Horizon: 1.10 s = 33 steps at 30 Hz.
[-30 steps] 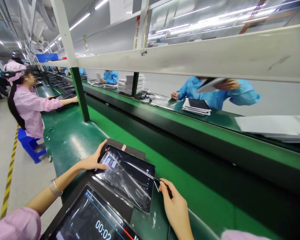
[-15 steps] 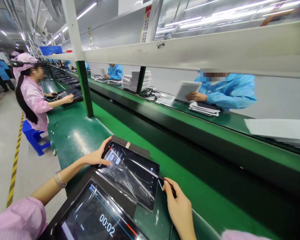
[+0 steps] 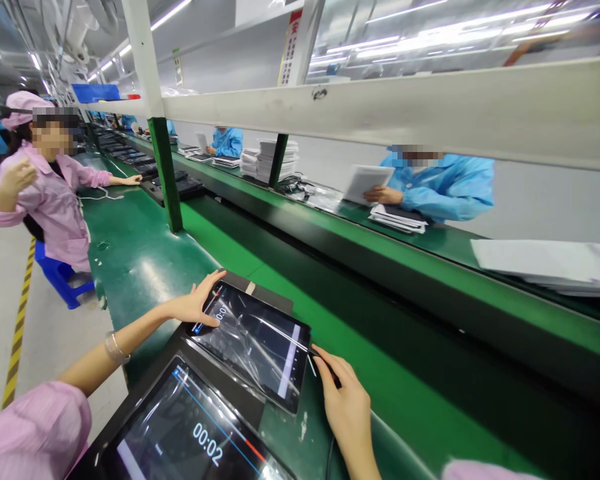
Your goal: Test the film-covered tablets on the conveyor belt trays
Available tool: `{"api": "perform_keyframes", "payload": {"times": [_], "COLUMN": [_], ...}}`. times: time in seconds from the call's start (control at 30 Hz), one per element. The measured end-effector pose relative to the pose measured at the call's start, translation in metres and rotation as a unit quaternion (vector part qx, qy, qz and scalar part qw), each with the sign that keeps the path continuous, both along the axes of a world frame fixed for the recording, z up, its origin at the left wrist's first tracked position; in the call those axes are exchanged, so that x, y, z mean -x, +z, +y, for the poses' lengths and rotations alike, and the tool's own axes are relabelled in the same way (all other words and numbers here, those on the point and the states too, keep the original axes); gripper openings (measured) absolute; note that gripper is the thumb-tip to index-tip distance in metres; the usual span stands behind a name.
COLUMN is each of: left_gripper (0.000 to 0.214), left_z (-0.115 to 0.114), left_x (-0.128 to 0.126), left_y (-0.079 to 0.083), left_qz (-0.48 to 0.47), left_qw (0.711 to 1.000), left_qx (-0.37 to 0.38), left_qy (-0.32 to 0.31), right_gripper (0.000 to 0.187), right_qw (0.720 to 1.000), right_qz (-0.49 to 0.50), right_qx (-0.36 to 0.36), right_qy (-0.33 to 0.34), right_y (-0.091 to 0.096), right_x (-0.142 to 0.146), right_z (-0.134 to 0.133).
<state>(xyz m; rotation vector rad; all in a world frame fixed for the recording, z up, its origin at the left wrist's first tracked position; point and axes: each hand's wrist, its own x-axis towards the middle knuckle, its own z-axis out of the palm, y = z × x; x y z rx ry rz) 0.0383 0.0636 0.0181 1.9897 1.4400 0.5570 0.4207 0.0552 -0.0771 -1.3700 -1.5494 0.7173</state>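
A tablet (image 3: 260,353) with clear film over its screen lies tilted across dark pads on the green bench. Its lit screen shows a timer, partly covered by my thumb. My left hand (image 3: 194,308) grips the tablet's far left end, thumb on the glass and fingers round the edge. At the opposite end, my right hand (image 3: 347,397) pinches a black cable plug (image 3: 337,381) against the tablet's side. Whether the plug sits fully in the port is hidden. Nearer me lies a second tablet (image 3: 175,420), its screen reading 00:02.
A green belt channel (image 3: 405,373) runs alongside the bench (image 3: 140,247). Beyond it, a co-worker in blue (image 3: 445,187) handles a white sheet-like item above a stack (image 3: 397,219). At left a co-worker in pink (image 3: 55,193) sits by dark trays. A green post (image 3: 165,173) rises from the bench.
The held tablet's screen has switched from small icons to a timer with a pale bar. The co-worker in pink has turned this way and raised one hand. My hands keep their grips.
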Motion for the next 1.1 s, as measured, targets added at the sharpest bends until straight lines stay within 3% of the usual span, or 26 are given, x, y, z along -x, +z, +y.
{"api": "perform_keyframes", "payload": {"times": [0.1,0.17,0.3,0.4,0.53,0.7,0.93,1.1], "left_gripper": [0.102,0.099,0.102,0.084,0.061,0.066,0.067,0.074], "left_z": [0.005,0.007,0.007,0.000,-0.012,-0.020,-0.028,-0.030], "left_x": [-0.049,-0.095,-0.179,-0.213,-0.225,-0.229,-0.226,-0.220], "left_y": [0.031,0.042,0.036,0.023,0.021,0.028,0.027,0.022], "left_qz": [0.064,0.083,0.155,0.235,0.255,0.273,0.286,0.292], "left_qw": [0.996,0.986,0.944,0.933,0.942,0.936,0.926,0.918], "left_qx": [-0.052,-0.121,-0.164,-0.104,-0.066,-0.056,-0.080,-0.107], "left_qy": [-0.019,-0.080,-0.240,-0.253,-0.208,-0.216,-0.233,-0.246], "right_gripper": [0.048,0.050,0.052,0.045,0.042,0.045,0.041,0.043], "right_qw": [1.000,0.998,0.996,0.990,0.981,0.983,0.970,0.940], "right_qz": [0.003,-0.005,-0.021,-0.037,-0.062,-0.111,-0.164,-0.256], "right_qx": [0.018,0.039,0.054,0.071,0.075,0.014,-0.058,-0.148], "right_qy": [0.024,0.046,0.065,0.120,0.170,0.147,0.173,0.169], "right_y": [0.002,0.005,0.015,0.029,0.044,0.045,0.048,0.042], "right_x": [-0.003,-0.005,-0.011,-0.025,-0.049,-0.068,-0.075,-0.071], "right_z": [-0.002,-0.005,-0.011,-0.011,-0.013,-0.032,-0.055,-0.064]}}
